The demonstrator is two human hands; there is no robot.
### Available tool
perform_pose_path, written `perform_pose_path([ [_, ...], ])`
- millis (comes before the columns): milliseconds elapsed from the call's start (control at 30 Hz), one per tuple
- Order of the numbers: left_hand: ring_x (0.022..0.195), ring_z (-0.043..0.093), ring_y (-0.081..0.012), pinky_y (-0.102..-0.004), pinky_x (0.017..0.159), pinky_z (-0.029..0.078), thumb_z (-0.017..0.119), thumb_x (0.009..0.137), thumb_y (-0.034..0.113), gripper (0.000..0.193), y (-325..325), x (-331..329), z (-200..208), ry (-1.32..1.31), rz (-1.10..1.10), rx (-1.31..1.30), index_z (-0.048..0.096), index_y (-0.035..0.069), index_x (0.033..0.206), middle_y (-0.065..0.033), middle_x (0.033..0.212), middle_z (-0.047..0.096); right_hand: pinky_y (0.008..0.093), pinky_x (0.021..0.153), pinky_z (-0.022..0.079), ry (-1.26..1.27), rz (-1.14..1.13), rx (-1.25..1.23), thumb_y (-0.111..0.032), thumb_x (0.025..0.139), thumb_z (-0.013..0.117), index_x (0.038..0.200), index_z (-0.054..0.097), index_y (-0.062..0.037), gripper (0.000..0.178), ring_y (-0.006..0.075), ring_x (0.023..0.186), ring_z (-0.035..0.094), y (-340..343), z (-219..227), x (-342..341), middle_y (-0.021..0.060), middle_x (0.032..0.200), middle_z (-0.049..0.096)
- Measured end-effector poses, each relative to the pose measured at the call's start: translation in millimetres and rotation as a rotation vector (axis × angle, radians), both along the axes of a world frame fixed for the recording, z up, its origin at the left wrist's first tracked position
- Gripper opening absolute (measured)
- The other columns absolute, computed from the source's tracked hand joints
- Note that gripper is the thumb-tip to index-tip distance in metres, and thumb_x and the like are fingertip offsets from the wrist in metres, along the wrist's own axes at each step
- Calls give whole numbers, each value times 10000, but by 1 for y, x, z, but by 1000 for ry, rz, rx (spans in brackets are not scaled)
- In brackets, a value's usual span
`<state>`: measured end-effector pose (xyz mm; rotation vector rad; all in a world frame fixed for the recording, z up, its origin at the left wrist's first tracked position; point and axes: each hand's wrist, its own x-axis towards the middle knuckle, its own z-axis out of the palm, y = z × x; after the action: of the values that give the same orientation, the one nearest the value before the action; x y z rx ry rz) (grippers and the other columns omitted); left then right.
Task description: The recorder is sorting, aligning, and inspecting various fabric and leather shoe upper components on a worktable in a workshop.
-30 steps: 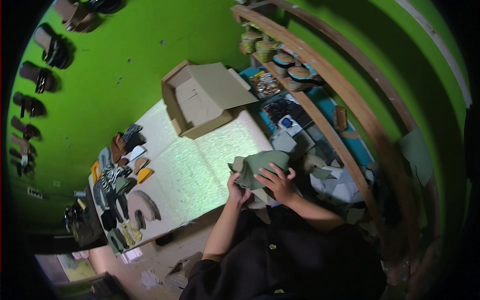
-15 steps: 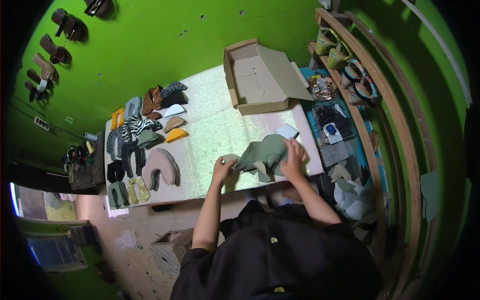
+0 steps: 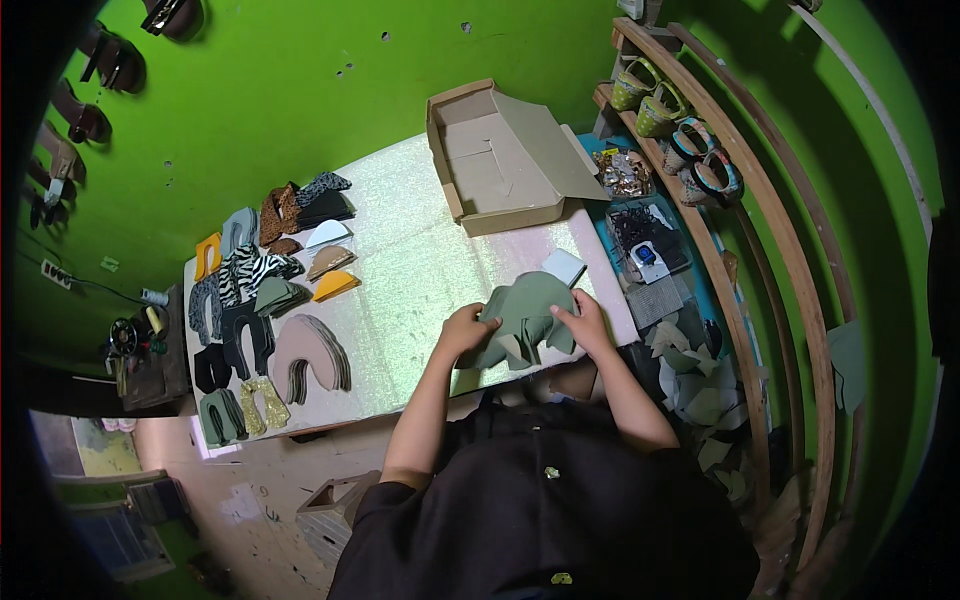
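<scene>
At the near edge of the table, my two hands hold a stack of green arch-shaped cut pieces point(image 3: 540, 297), thin and flexible like leather or fabric. My left hand point(image 3: 466, 328) grips the stack's left side, thumb on top. On the right side, my right hand point(image 3: 586, 325) has its thumb over the pieces; its other fingers are partly hidden. Small pale and dark green flaps show at the near edge between my hands. Just beyond the stack lies a white rectangular pad or card point(image 3: 565, 266).
An open cardboard box point(image 3: 485, 160) stands at the far side of the shimmery table point(image 3: 390, 250). Sorted stacks of cut pieces, including pink arches point(image 3: 310, 350), cover the left end. Right are bins of fittings point(image 3: 625, 172), scraps point(image 3: 695, 385) and a wooden rack point(image 3: 700, 220) with shoes.
Both hands have closed in on the green pieces, which now lie more gathered and arch-shaped. My right hand has come down to the stack's side. The whole view has shifted slightly.
</scene>
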<state>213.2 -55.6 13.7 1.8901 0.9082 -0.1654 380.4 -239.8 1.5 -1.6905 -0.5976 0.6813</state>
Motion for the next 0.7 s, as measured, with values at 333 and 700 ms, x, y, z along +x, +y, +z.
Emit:
perform_pose_path([
  [333, 812, 591, -143, -283, 715, 479, 610, 866, 222, 328, 42, -54, 1, -348, 351, -361, 537, -10, 1086, -95, 896, 626, 336, 897, 397, 204, 86, 119, -163, 827, 632, 1173, 455, -20, 414, 187, 1024, 537, 48, 37, -35, 117, 1107, 549],
  [700, 1114, 485, -348, -458, 949, 366, 660, 756, 297, 595, 23, -51, 2, -185, 188, 468, 449, 62, 1261, -197, 1189, 507, 478, 999, 201, -766, -121, -487, -214, 738, 636, 1224, 472, -122, 522, 256, 1192, 415, 37, 21, -59, 91, 1196, 506],
])
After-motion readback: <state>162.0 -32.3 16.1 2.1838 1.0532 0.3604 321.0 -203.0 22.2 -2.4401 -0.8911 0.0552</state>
